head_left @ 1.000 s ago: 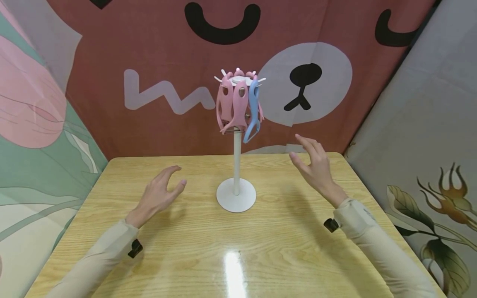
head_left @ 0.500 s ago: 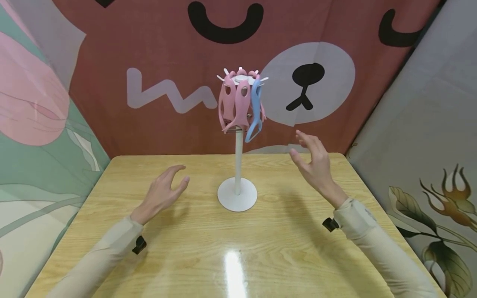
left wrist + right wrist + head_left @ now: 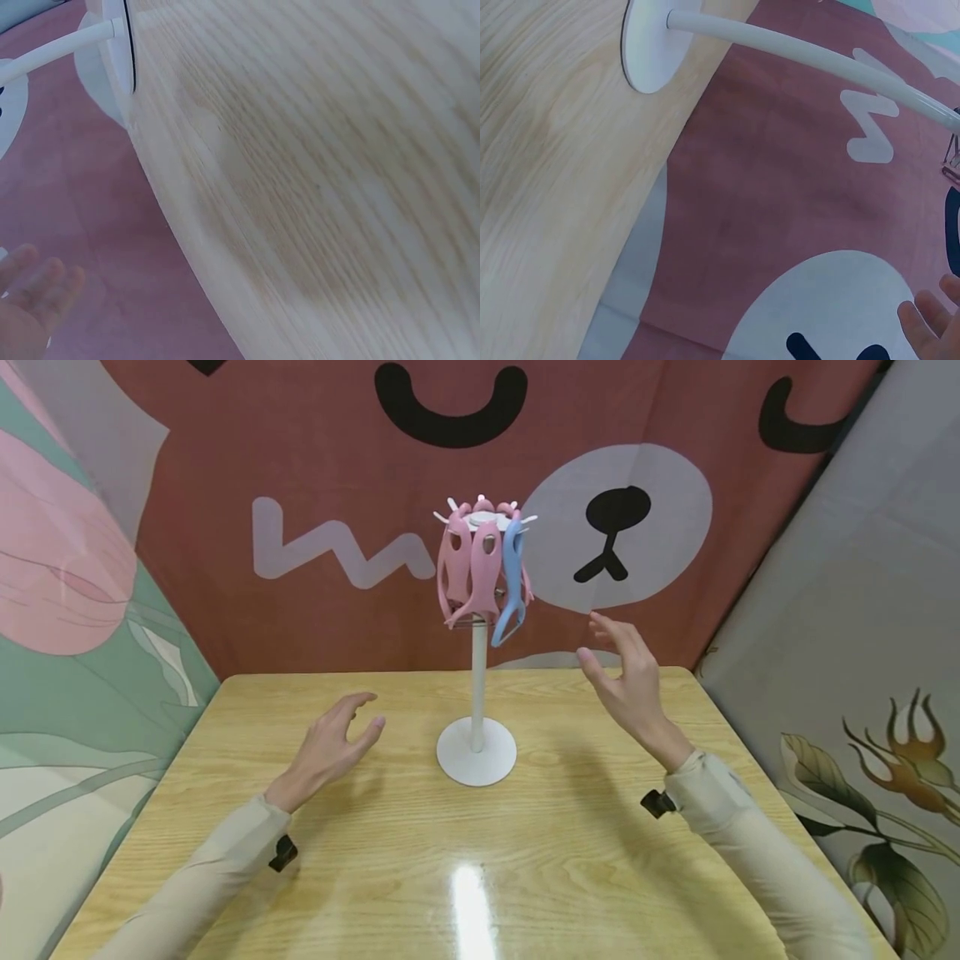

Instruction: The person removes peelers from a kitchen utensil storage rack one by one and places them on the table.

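A white stand (image 3: 477, 693) with a round base rises from the table, with short prongs spread around its top. Several pink Y-shaped peelers (image 3: 485, 572) and one blue peeler (image 3: 512, 577) hang from the prongs, the blue one on the right side. Those at the back are partly hidden. My left hand (image 3: 327, 739) hovers left of the stand, thumb and fingers apart, holding nothing. To the right, my right hand (image 3: 632, 681) is raised higher, fingers spread toward the hanging peelers without touching them. Each wrist view catches only fingertips (image 3: 52, 296) or fingers (image 3: 930, 315) at its edge.
The wooden table (image 3: 375, 852) has its far edge against a reddish cloth backdrop (image 3: 337, 627) with a bear face. Patterned cloths stand at left (image 3: 67, 693) and right (image 3: 847, 610). A black wrist camera (image 3: 657, 803) sticks out below the right cuff.
My right hand has risen slightly and shifted a little left. My left hand has edged a little right toward the stand. The stand and the peelers stay as they were.
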Tool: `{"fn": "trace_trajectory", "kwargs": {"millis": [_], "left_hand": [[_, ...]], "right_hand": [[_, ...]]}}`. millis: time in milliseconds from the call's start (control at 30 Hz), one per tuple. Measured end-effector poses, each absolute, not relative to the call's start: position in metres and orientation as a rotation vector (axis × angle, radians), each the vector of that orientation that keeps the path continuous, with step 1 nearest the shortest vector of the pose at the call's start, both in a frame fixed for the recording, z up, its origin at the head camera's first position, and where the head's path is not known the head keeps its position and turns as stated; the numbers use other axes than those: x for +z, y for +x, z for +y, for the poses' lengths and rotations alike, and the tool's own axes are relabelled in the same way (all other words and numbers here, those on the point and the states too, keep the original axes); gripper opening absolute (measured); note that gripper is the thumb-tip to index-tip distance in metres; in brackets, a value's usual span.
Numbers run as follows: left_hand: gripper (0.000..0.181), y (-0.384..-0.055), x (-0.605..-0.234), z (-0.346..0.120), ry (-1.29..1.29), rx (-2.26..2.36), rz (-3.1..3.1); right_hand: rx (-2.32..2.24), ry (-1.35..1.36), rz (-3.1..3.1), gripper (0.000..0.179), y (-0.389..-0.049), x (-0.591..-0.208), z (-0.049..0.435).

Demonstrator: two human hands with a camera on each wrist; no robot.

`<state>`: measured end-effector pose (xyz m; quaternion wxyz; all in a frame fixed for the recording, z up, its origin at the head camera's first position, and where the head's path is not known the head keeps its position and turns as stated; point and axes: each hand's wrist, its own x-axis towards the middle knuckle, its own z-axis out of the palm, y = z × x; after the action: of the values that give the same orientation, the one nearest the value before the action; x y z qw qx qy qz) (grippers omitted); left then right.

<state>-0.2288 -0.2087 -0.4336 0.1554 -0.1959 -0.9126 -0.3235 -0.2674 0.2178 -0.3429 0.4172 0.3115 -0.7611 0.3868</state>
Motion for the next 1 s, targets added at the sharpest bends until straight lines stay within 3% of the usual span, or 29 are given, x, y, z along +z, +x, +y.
{"fn": "trace_trajectory", "kwargs": {"millis": [1000], "left_hand": [[0.049,-0.234,-0.439,-0.199,-0.642,-0.942,-2.518]], "right_hand": [[1.009,0.789,-1.852,0.06,-0.267,-0.324,0.197]]}}
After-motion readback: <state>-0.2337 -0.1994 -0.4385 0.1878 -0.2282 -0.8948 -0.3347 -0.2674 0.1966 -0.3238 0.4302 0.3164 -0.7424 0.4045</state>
